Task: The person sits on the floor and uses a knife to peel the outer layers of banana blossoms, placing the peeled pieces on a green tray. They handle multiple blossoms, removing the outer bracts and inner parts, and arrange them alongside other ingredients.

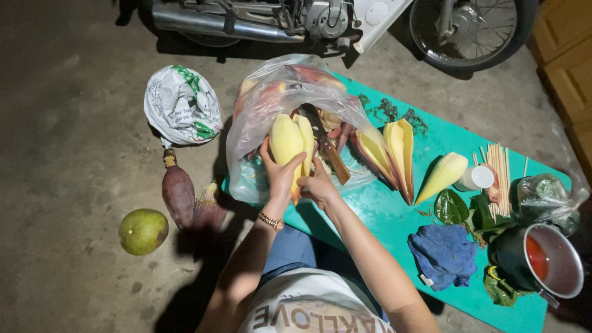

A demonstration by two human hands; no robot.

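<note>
Head view, left hand [279, 174]: closed around a pale yellow banana-blossom heart [286, 143], held upright at the mouth of a clear plastic bag [271, 98].
Head view, right hand [318, 184]: fingers curled against the heart's lower end; a full grasp cannot be told.
Head view, surroundings: peeled bracts [394, 151] are laid on the green table [382, 216]; a pot [546, 262] is set near the edge.
Risk: the smooth heart could be dropped if the grip is loosened; the bag could be pulled over.

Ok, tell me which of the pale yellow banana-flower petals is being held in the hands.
The pale yellow petal at the clear plastic bag's mouth, gripped by the left hand. The other petals lie untouched on the green table.
</note>
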